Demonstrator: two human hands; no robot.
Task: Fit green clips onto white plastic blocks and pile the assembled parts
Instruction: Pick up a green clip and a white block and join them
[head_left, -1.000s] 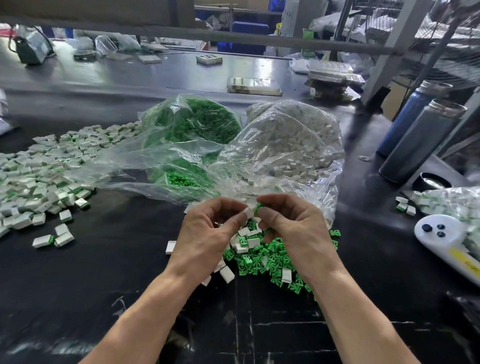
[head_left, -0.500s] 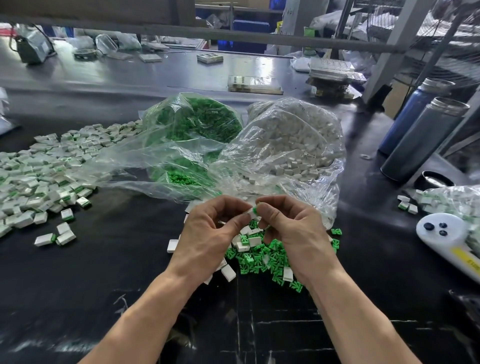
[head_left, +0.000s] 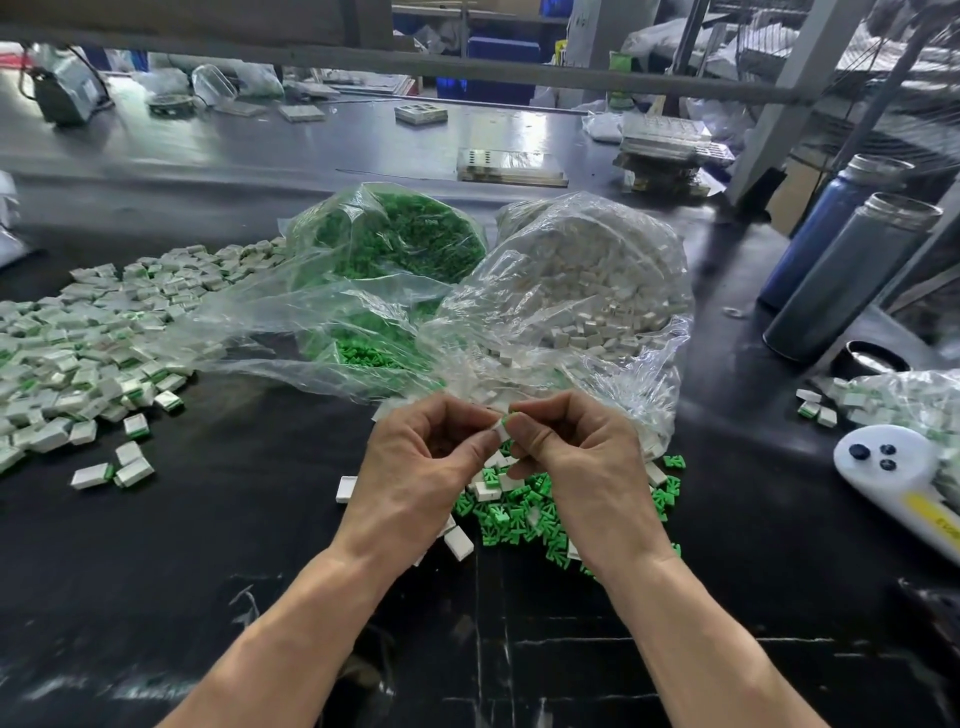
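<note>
Green clip (head_left: 510, 414) is nearly seated in the white block (head_left: 500, 429) now, pinched between both hands, left hand (head_left: 423, 470) and right hand (head_left: 574, 462), above the counter (head_left: 218, 545), so it's about ready for the finished pile (head_left: 78, 358).

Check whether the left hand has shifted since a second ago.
No. The left hand sits just right of the lone white plastic block on the black table, as before.

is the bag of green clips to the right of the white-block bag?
No, the bag of green clips lies left of the bag of white blocks on the black table.
</note>
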